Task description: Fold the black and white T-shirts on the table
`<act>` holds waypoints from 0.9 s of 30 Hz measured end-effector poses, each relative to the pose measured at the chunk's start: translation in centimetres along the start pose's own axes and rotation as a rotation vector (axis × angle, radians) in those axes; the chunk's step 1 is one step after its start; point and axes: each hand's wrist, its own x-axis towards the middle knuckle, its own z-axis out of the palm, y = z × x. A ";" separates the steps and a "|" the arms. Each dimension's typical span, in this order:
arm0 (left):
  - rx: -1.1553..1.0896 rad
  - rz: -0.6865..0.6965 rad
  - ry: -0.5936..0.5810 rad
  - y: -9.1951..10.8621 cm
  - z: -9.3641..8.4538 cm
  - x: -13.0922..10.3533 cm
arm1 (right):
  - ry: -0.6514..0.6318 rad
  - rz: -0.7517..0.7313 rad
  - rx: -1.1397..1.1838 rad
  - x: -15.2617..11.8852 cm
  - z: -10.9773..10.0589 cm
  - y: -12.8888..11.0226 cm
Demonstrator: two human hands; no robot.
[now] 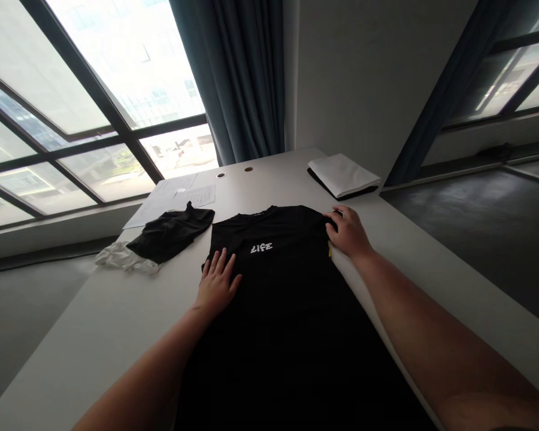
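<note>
A black T-shirt (287,299) lies spread flat on the white table, its neckline at the far end and white lettering (261,248) on the chest. My left hand (218,278) rests flat on the shirt's left side below the sleeve, fingers spread. At the right sleeve, my right hand (348,230) has curled fingers and thumb closed about the black fabric. A small yellow bit (329,249) shows at the shirt's edge just under that hand. The lower end of the shirt runs out of view toward me.
Crumpled black cloth (173,232) and crumpled white cloth (128,257) lie to the left. Paper sheets (161,200) are behind them. A folded white cloth on a black one (344,175) sits at the far right edge of the table (94,335). Beyond are a blue curtain (247,78) and windows.
</note>
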 end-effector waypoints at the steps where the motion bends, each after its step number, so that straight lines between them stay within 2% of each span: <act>1: -0.010 -0.013 -0.029 0.2 0.0 -2.3 | -0.093 -0.092 0.028 -0.1 0.0 -1.2; 3: -0.028 -0.026 -0.075 0.3 -0.2 -5.9 | -0.338 -0.265 0.080 -0.8 0.4 -4.0; 5: -0.048 -0.001 -0.102 -0.1 -0.7 -8.2 | -0.570 -0.374 0.090 -2.4 1.1 -6.9; 8: -0.069 0.046 -0.131 -1.2 -1.6 -9.5 | -0.742 -0.375 0.034 -5.8 1.9 -10.3; 11: -0.075 0.050 -0.162 -2.3 -2.1 -10.2 | -0.767 -0.341 -0.018 -8.5 1.7 -12.0; 22: -0.036 0.104 -0.132 -4.3 -2.2 -14.1 | -0.728 -0.319 -0.048 -14.5 -1.6 -14.8; 25: -0.030 0.116 -0.104 -4.4 -2.3 -15.4 | -0.699 -0.340 -0.019 -15.2 -2.5 -15.7; 27: -0.036 0.114 -0.076 -4.5 -2.4 -15.9 | -0.625 -0.302 0.000 -14.6 -3.0 -15.9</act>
